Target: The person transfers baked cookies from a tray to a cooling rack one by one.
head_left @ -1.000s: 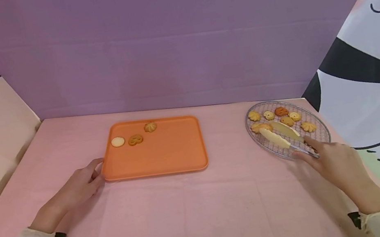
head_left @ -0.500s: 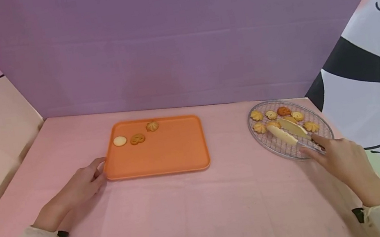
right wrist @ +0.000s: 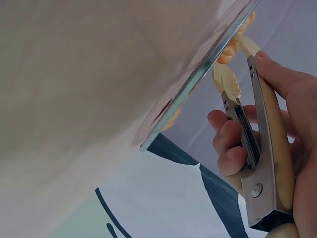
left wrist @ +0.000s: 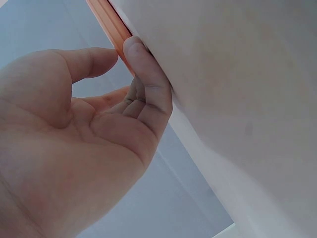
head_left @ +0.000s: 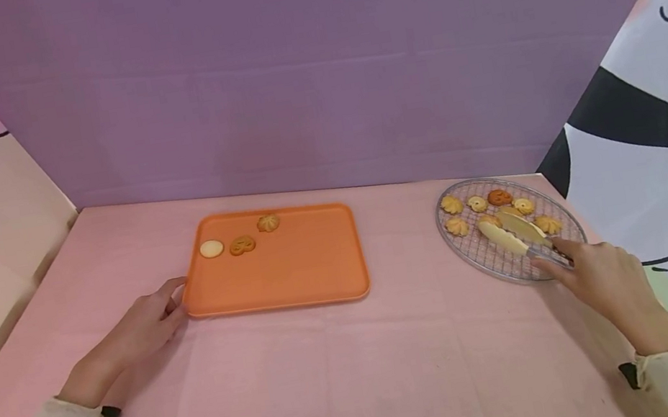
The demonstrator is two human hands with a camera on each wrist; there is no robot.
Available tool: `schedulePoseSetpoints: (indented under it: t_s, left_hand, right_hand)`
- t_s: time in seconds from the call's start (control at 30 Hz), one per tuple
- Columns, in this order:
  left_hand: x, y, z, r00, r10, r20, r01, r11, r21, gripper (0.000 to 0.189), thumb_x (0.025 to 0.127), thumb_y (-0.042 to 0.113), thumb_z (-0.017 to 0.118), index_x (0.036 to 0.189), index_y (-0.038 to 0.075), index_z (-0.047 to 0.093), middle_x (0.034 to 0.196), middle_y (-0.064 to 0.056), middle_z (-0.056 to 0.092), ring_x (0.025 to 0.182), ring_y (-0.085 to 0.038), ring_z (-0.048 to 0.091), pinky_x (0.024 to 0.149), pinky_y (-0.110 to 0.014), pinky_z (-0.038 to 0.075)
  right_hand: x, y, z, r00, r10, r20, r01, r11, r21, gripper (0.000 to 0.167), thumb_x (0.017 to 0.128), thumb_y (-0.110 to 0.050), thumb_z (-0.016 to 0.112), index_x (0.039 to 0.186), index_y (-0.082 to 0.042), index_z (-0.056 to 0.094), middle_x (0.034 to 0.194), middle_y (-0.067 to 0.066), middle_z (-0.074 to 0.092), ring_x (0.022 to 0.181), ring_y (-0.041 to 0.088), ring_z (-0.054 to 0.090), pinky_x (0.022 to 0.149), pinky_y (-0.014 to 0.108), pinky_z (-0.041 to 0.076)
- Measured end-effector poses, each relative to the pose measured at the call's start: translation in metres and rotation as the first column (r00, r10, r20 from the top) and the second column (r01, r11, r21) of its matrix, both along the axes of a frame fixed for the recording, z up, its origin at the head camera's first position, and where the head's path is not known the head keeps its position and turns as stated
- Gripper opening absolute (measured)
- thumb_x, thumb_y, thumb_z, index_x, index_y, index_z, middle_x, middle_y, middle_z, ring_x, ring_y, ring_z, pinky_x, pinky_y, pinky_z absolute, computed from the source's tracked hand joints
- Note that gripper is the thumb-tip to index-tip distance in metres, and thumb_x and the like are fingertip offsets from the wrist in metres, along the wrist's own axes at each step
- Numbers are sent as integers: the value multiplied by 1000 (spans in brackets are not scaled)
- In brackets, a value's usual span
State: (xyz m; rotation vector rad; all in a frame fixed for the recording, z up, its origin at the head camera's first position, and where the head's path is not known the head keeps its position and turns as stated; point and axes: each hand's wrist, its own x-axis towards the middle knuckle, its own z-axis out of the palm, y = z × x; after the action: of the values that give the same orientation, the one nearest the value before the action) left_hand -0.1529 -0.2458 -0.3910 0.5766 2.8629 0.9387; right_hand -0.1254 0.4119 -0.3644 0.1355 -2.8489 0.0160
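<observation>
At the left corner of the orange tray [head_left: 317, 269], my left hand [head_left: 137, 334] pinches the rim; the left wrist view shows the thumb and fingertips on either side of the tray edge [left wrist: 111, 27]. My right hand [head_left: 609, 289] grips metal tongs [right wrist: 265, 148] with cream, scalloped tips. Spread apart, these tips reach low over the round wire rack [head_left: 488, 268], around a golden cookie [head_left: 489, 220] partly hidden by them. A fluted cookie [head_left: 457, 226] lies just left of the tongs, and another fluted cookie [head_left: 549, 225] to their right.
On the tray lie a pale round cookie [head_left: 212, 249], a pretzel-shaped cookie [head_left: 242, 245] and a fluted cookie [head_left: 268, 223]. Several more cookies, including a dark brown cookie [head_left: 499, 197], sit along the rack's far side. A purple wall [head_left: 316, 94] stands behind the pink table [head_left: 392, 367].
The tongs have shifted right on the rack, from the leftmost lower cookie to the golden one beside it. The left hand keeps its place at the tray, and the head view has turned slightly.
</observation>
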Motion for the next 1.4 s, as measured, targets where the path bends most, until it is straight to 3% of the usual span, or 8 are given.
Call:
schedulePoseSetpoints:
  t_s: [0.23,0.73,0.97,1.27,1.4]
  left_hand:
    - [0,0,0,1000,2,4,-2,1000,4,47,99,6,54,142,-5,40,75,0,57,64,-11,51,58,-25,43]
    - [0,-1,-2,1000,6,16,-7,1000,13,47,99,5,53,143,-5,39,75,-1,56,63,-12,51,58,-26,43]
    - [-2,-2,-3,1000,-2,15,2,1000,14,48,99,6,53,143,-6,39,75,-1,56,63,-13,51,57,-26,43]
    - [-2,-1,-3,1000,5,12,-5,1000,22,48,99,6,54,143,-6,39,75,-1,57,62,-12,51,57,-25,43]
    - [-2,-1,-3,1000,3,11,-3,1000,17,47,99,5,54,143,-6,39,75,-1,56,62,-12,51,57,-25,43]
  right_hand:
    - [-2,3,-2,1000,-11,19,11,1000,-6,63,92,-49,66,123,6,63,52,5,46,46,20,37,40,32,27]
    - [-6,0,-5,1000,9,29,-8,1000,-8,59,91,-49,68,118,4,66,64,17,59,48,23,41,39,35,29]
    - [-4,0,-5,999,-13,37,14,1000,-26,70,90,-54,66,123,8,62,64,20,61,48,22,41,40,34,29]
    - [1,-2,-3,999,-27,21,28,999,-47,74,90,-56,66,126,8,60,55,9,52,48,21,39,40,33,27]
    - [3,-4,-4,999,-27,-46,25,999,-48,76,86,-55,70,129,7,58,51,6,44,45,20,37,39,33,26]
